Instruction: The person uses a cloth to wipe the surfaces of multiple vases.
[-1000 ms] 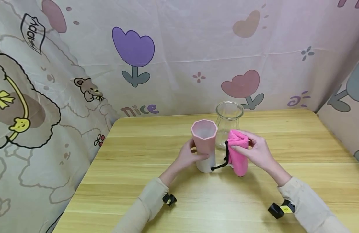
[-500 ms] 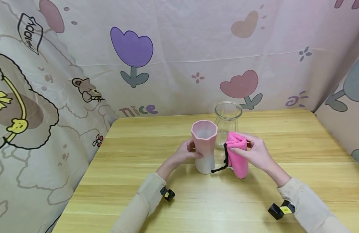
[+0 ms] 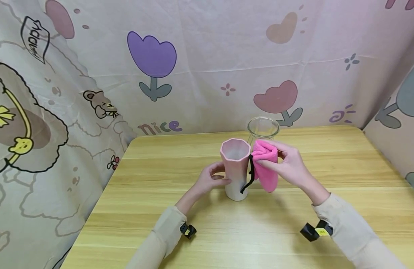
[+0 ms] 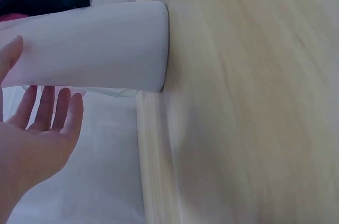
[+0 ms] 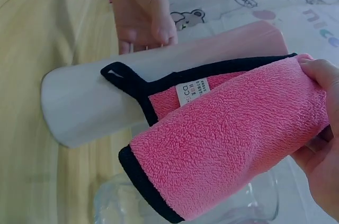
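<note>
A tall vase (image 3: pixel 236 175), pink at its faceted rim and white below, stands upright on the table. At its left side is my left hand (image 3: pixel 210 178), thumb and fingers spread apart and loosely cupped; in the left wrist view the fingertips (image 4: pixel 76 108) lie at the vase's edge, and whether they press on it I cannot tell. My right hand (image 3: pixel 290 164) pinches a folded pink towel (image 3: pixel 265 164) by its upper end, thumb in front. The towel's black trim and hanging loop (image 5: pixel 124 78) lie in front of the vase in the right wrist view.
Behind the towel stands a clear glass jar (image 3: pixel 263 127) with a wide rim, its lower part mostly hidden. The wooden table (image 3: pixel 153 179) ends at a printed cloth backdrop (image 3: pixel 207 56). A small camera sits on each wrist.
My left thumb has slid back left off the vase's front, and the hand has loosened. My right hand has lifted the towel up and left, closer to the vase. The vase stays upright.
</note>
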The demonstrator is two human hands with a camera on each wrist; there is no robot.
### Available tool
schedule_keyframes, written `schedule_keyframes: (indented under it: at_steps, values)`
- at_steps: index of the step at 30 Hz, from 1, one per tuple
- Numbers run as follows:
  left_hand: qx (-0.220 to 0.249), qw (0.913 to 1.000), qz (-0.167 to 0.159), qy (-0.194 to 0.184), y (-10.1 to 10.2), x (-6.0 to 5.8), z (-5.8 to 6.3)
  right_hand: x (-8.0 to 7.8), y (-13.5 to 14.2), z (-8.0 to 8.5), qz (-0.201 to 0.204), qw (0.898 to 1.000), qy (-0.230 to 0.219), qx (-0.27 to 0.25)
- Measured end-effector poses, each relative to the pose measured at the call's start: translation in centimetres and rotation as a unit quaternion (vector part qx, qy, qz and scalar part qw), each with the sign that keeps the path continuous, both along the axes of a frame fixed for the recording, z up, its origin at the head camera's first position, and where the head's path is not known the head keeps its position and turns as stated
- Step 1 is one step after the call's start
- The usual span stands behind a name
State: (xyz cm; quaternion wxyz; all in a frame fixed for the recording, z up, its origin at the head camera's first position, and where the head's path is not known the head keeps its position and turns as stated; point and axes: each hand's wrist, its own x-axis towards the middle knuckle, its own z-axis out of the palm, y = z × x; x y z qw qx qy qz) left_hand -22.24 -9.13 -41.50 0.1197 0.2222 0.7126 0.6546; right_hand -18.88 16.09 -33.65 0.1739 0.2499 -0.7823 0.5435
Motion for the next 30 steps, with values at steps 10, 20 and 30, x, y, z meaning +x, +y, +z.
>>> schedule_keyframes:
  at_steps: [10,20,30]
  values:
    - [-0.003,1.0000,0.002,0.009,0.0,0.0,-0.3,-0.1,-0.6,-0.9,0.010,0.998,-0.029,0.055]
    - [-0.013,0.9999,0.000,-0.007,0.1,0.6,1.3,-0.8,-0.5,-3.8,0.059,0.983,-0.123,0.121]
    - [-0.027,0.9996,-0.002,-0.005,0.1,1.2,2.3,-1.1,-0.5,-5.0,0.079,0.970,-0.099,0.209]
